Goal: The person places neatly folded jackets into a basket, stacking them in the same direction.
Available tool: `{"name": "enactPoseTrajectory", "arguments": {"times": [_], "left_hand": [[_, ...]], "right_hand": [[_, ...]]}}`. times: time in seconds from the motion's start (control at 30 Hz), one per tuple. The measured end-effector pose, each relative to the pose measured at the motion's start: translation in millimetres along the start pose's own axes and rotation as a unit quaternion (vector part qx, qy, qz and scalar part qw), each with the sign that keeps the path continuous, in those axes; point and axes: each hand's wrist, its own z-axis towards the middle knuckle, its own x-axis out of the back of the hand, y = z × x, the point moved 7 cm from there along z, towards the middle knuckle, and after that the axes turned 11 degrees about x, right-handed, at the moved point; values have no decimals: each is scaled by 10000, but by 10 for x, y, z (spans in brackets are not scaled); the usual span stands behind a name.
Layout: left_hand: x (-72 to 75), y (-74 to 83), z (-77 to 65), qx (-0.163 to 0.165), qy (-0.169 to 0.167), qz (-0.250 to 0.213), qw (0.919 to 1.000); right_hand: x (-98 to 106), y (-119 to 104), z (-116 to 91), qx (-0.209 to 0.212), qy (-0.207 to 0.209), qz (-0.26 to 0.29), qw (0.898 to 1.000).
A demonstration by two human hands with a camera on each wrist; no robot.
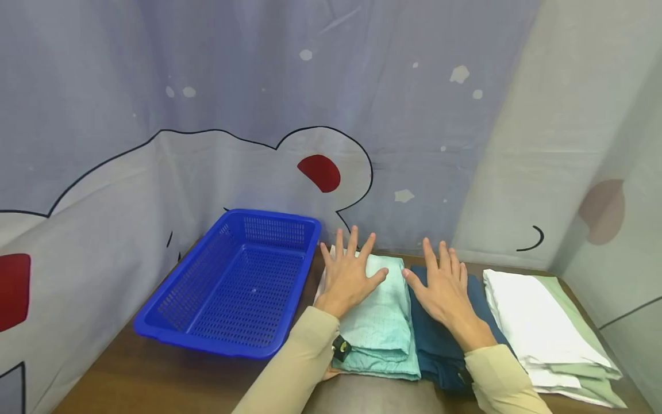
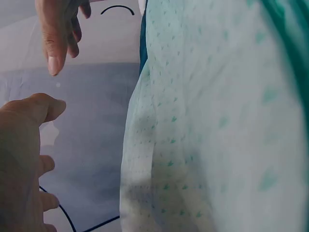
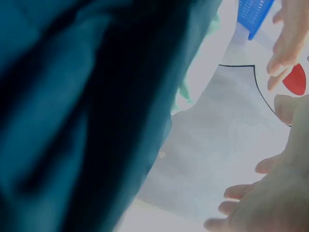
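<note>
My left hand [image 1: 349, 282], palm down with fingers spread, hovers over a folded mint-green garment [image 1: 385, 322]. A small leaf-like print shows on that mint fabric [image 2: 169, 121] in the left wrist view. To its right, my right hand [image 1: 442, 290] is likewise spread over a folded navy garment [image 1: 434, 345]. Neither hand holds anything. Dark blue fabric [image 3: 53, 125] fills the left of the right wrist view, with the fingers [image 3: 241, 191] extended beside it. Farther right lies a folded white and pale-green garment [image 1: 538, 322].
An oblong blue plastic basket [image 1: 310, 236] with slotted sides stands left of the garments on the brown wooden table [image 1: 170, 379]. A printed curtain [image 1: 233, 167] hangs behind the table and along its sides. A small black device [image 1: 341, 348] is at the left wrist.
</note>
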Motion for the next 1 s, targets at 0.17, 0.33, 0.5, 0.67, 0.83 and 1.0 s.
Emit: {"name": "enactPoseTrajectory", "arguments": {"times": [0.17,0.33,0.5,0.67,0.83,1.0], "left_hand": [[9,-58,-19,164,30,-327,9993],[49,-91,-65,282,52,-941,9952],[82,-126,-137,422,24,-1607,9861],[84,-205,-193,584,57,-2130,9753],[52,-306,-230,704,79,-2661,9613],[-6,-393,-248,854,-3,-2976,9509]], "right_hand": [[-4,-60,-15,126,196,550,9982],[-10,-112,-51,135,336,960,9947],[-45,-113,-84,44,431,1340,9900],[-113,-100,-120,-33,471,1617,9857],[-159,-89,-164,-117,536,2023,9778],[-184,-75,-175,-205,683,2392,9684]]}}
